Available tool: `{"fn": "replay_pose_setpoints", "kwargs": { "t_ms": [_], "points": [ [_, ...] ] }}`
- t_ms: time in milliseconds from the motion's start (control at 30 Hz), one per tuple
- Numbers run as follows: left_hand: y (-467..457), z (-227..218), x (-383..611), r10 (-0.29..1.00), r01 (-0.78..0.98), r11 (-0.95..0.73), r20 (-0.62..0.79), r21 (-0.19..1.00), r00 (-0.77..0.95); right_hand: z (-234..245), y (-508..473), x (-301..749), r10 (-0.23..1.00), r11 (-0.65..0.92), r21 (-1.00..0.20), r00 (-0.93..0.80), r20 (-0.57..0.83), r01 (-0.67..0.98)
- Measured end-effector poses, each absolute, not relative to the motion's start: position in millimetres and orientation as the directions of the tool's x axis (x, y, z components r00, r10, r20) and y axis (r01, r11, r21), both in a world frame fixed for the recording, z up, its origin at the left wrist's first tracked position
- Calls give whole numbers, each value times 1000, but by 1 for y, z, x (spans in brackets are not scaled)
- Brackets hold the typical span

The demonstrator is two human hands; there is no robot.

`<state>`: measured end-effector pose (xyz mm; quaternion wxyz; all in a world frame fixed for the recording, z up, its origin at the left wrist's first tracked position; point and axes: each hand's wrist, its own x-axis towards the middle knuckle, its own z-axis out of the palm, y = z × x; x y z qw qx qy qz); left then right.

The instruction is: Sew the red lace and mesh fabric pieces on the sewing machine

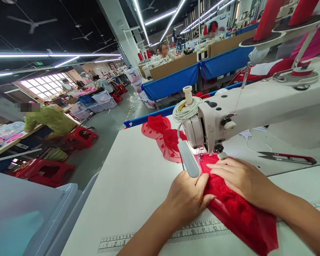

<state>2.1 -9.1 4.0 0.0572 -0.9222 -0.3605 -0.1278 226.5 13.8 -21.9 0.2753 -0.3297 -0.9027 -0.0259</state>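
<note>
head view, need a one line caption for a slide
Both hands, left hand and right hand, press red lace fabric flat under a white sewing machine on a white table.

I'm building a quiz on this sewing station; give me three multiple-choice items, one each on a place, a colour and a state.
1. Where do the thread snips lie?
A. on the table right of the needle
B. on the floor
C. in the left hand

2. What colour is the lace fabric?
A. blue
B. red
C. green

3. How are the hands on the fabric?
A. lifted clear
B. both pressing it flat
C. one only

Answers: 1 A, they rest beside the sewing machine; 2 B, plainly red; 3 B, left hand and right hand lie on it.
</note>
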Motion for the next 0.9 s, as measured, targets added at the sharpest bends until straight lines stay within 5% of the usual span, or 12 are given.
{"fn": "replay_pose_setpoints", "kwargs": {
  "t_ms": [667, 900],
  "points": [
    [-15, -6, 1, 617, 699, -707, 391, -107, 683, -22, 16, 226, 584, 761, -76, -628, 515, 645],
    [-9, -10, 0, 620, 706, -701, 405, -98, 672, -20, 21, 223, 661, 720, -149, -606, 441, 677]
  ]
}}
